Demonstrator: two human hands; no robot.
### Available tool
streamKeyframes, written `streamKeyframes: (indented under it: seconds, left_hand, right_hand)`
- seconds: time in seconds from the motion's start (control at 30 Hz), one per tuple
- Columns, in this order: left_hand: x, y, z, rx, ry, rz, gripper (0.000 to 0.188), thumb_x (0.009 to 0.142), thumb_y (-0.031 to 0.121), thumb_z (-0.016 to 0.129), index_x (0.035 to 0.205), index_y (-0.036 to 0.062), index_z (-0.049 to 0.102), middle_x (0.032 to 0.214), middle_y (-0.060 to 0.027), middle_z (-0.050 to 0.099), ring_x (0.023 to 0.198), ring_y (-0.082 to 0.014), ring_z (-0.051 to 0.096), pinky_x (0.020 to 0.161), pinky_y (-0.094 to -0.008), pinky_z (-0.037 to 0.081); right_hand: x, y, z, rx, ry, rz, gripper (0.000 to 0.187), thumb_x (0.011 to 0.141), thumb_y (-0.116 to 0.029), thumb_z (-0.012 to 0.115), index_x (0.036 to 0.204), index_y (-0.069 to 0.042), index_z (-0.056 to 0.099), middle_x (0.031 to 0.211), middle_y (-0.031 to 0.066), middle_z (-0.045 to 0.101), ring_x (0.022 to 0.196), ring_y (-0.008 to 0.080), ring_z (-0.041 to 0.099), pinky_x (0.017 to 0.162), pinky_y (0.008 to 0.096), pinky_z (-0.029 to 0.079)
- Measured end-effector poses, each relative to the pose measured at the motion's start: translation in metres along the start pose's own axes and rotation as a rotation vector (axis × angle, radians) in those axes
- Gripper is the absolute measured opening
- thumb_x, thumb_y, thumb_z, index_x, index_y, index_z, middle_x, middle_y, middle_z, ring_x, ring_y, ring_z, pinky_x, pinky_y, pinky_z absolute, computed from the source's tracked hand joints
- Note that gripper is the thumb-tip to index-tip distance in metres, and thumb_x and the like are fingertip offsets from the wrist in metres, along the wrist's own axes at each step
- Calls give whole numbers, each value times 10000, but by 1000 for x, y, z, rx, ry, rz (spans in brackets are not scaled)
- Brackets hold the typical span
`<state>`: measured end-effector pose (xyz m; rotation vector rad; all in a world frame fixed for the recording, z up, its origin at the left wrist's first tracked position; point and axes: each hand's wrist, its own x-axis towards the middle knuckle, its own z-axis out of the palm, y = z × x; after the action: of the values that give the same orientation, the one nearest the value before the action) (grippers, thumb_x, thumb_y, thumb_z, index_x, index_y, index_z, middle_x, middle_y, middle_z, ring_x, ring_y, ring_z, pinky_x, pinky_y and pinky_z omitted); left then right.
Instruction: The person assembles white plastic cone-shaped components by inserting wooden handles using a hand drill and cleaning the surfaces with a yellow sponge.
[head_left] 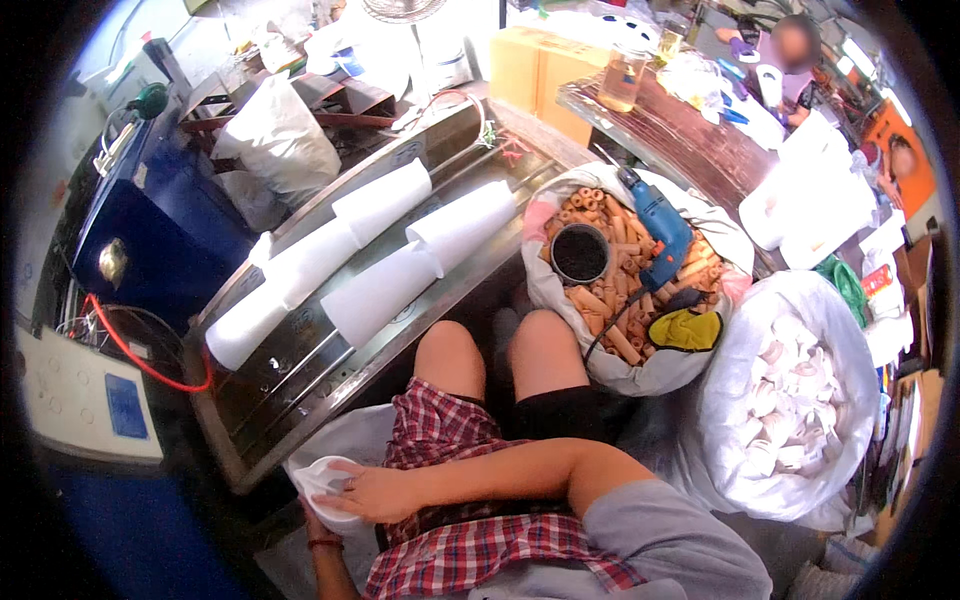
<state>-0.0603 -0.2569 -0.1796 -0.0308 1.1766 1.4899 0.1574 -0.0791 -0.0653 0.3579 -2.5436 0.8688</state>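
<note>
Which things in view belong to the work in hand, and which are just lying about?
Apparently in the work:
- white piece, with the right hand over it and the left hand beneath
- white cones, probably
- metal trough under the cones, probably

Apparently lying about:
- drill
- tan tubes
- round tin
- yellow pouch
- jar

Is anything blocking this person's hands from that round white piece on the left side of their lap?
Nothing visible blocks them: the right hand has its fingers on the round white piece, and the left hand is at its near left edge, though partly hidden.
</note>
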Motion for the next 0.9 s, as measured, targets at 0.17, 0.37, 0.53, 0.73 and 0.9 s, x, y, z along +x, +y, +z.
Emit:
streamKeyframes:
  seconds: [0.17, 0.37, 0.53, 0.73, 0.9]
  left_hand:
    - [0, -2, -4, -18, 2, 27, 770, 877, 673, 365, 1387, 96, 376, 1369, -97, 455, 1221, -283, 462, 1001, -425, 403]
    - [17, 28, 33, -55, 197, 98, 798, 857, 697, 383, 1370, 86, 405, 1363, -86, 462, 1208, -269, 464, 999, -408, 394]
    - [36, 113, 69, -149, 300, 483, 786, 843, 712, 396, 1240, 46, 528, 1244, -79, 560, 1120, -240, 521, 965, -366, 409]
    - [122, 160, 91, 137, 724, 711, 711, 869, 662, 434, 1026, 5, 657, 995, -92, 653, 891, -190, 603, 822, -306, 469]
    - [183, 143, 85, 220, 720, 717, 705, 870, 638, 466, 963, -27, 682, 875, -79, 672, 764, -157, 615, 716, -286, 488]
  right_hand:
    - [10, -3, 8, -33, 38, -1, 805, 741, -225, 588, 1394, 85, 234, 986, 184, 588, 1079, 336, 525, 1093, 578, 119]
    - [-24, -15, -66, -130, 148, 210, 606, 798, -344, 653, 1317, -101, 458, 1279, 122, 510, 1239, 267, 448, 1093, 511, 195]
    - [-85, -30, -196, -441, 29, 1257, 431, 728, -78, 638, 1148, -23, 558, 1181, 176, 560, 1144, 370, 488, 988, 455, 360]
    - [-293, -62, -220, -1233, 293, 1478, 601, 749, -163, 649, 1296, -11, 453, 1293, 186, 478, 1197, 375, 436, 1003, 451, 342]
    - [-356, -83, -210, -1111, 335, 1666, 538, 741, -144, 646, 1238, -5, 497, 1221, 192, 516, 1147, 390, 455, 987, 444, 362]
